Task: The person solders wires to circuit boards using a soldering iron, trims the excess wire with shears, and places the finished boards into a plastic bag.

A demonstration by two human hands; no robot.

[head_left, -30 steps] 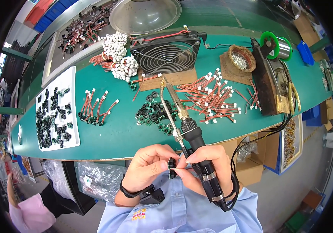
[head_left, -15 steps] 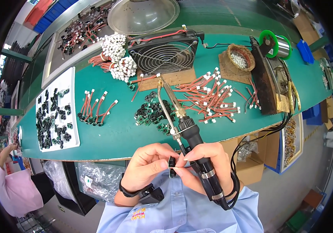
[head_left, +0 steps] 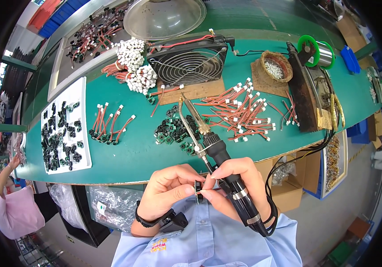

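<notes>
Currently I am pinching a small black connector part (head_left: 197, 187) between the fingertips of left hand (head_left: 168, 189) and right hand (head_left: 233, 187), close above the shirt; right fingers also clamp the black-handled soldering iron (head_left: 213, 151). Next move likely needs careful seating.

Clear plastic bags (head_left: 106, 202) under the bench – cardboard boxes (head_left: 289, 189) at right, blue bin (head_left: 350, 60) beyond

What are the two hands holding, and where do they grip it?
The right hand grips the black soldering iron by its handle. Both hands' fingertips, the left hand too, pinch a small black part by its edges.
</notes>
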